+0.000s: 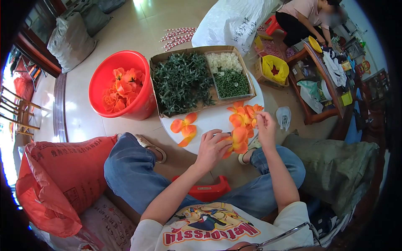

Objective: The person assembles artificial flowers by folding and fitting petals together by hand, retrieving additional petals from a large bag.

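Orange artificial flower petals (pixel 240 140) hang between my two hands over the front right of a round white table (pixel 176 133). My left hand (pixel 212 148) is closed on the near petals, its fingertips partly hidden behind them. On the other side my right hand (pixel 266 127) pinches the edge of an orange petal. Just beyond, more orange petals (pixel 239 115) lie by the box edge. A separate petal piece (pixel 184 127) rests on the table to the left of my hands.
A cardboard box (pixel 184 112) holds dark green leaves (pixel 182 79) and a clear tray of green and whitish pieces. Left of it stands a red bucket (pixel 98 79) of orange flowers. Filled sacks (pixel 71 175) flank my legs. A person (pixel 307 19) works at a wooden table.
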`<state>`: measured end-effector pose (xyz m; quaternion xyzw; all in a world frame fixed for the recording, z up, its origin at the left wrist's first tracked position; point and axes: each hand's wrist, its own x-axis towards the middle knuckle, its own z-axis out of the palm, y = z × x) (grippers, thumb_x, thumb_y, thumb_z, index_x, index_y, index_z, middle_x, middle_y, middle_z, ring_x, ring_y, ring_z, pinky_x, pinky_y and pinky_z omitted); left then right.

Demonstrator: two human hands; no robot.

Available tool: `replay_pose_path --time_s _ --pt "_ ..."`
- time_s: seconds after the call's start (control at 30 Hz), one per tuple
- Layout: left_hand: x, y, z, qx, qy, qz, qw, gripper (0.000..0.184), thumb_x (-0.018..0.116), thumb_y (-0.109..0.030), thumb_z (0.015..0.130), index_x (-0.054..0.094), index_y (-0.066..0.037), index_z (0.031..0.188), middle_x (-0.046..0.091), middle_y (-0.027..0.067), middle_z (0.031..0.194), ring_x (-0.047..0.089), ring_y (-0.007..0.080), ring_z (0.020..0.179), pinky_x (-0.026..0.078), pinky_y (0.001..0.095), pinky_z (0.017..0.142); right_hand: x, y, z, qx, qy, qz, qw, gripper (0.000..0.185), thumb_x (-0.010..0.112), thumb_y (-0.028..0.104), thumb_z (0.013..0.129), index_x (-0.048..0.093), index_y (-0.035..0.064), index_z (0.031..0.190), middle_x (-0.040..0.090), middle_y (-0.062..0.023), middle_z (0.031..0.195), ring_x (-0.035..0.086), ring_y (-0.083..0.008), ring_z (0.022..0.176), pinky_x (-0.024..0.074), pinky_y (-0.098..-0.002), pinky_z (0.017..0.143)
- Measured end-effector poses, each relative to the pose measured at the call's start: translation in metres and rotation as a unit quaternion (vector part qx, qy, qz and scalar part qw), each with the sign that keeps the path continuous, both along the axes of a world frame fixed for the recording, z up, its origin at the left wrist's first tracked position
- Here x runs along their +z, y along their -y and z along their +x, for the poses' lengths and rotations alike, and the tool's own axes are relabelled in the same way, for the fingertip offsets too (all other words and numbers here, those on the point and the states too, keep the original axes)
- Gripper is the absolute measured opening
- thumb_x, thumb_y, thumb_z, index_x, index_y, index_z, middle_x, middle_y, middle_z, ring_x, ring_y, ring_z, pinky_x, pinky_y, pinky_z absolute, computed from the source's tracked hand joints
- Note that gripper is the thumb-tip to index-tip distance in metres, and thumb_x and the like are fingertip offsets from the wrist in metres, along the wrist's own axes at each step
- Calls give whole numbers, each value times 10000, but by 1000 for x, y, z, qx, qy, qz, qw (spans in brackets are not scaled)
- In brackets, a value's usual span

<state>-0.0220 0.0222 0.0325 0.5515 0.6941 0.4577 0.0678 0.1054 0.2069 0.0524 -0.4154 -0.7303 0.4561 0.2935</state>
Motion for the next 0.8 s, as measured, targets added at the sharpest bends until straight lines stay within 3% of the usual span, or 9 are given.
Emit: replay_pose_path --time_s 0.2,0.3,0.5,0.6,0.7,0.8 --pt "-3 1 1 8 18 6 1000 170 710 -132 731 713 -145 901 630 -22 1077 523 239 1083 392 391 914 21 16 -21 109 101 102 984 186 631 157 882 640 7 992 636 -11 782 558 -63 697 455 -235 608" --pt "-4 1 1 9 28 7 1000 170 711 -131 727 713 -148 896 632 -21 1072 527 240 1080 393 390 918 25 14 -8 196 167 -251 933 189 672 137 849 644 13 988 655 -4 801 580 -52 712 464 -233 614" --pt "-5 1 0 7 29 6 1000 179 710 -131 720 715 -148 899 635 -18 1069 527 242 1084 390 391 923 5 11 7 144 40 -321 935 160 671 72 843 622 15 985 663 -15 816 600 -62 717 468 -203 619" --pt "-5 1 0 6 35 11 999 182 710 -131 719 716 -146 901 635 -17 1074 525 244 1087 388 392 925 -22 10 1 134 94 -338 927 132 655 60 856 619 27 979 659 -20 815 597 -64 713 471 -200 620" --pt "-4 2 -1 6 34 8 999 183 709 -132 721 716 -145 903 636 -17 1077 524 242 1090 387 392 927 -28 21 -7 154 148 -331 919 148 644 77 866 612 28 1002 658 -36 814 583 -68 687 467 -220 607" --pt "-6 3 0 6 46 3 999 184 708 -134 722 716 -143 906 637 -17 1075 522 240 1093 387 394 929 -51 17 -8 128 91 -97 983 182 635 82 863 604 34 1037 651 -50 798 568 -83 656 460 -245 588"
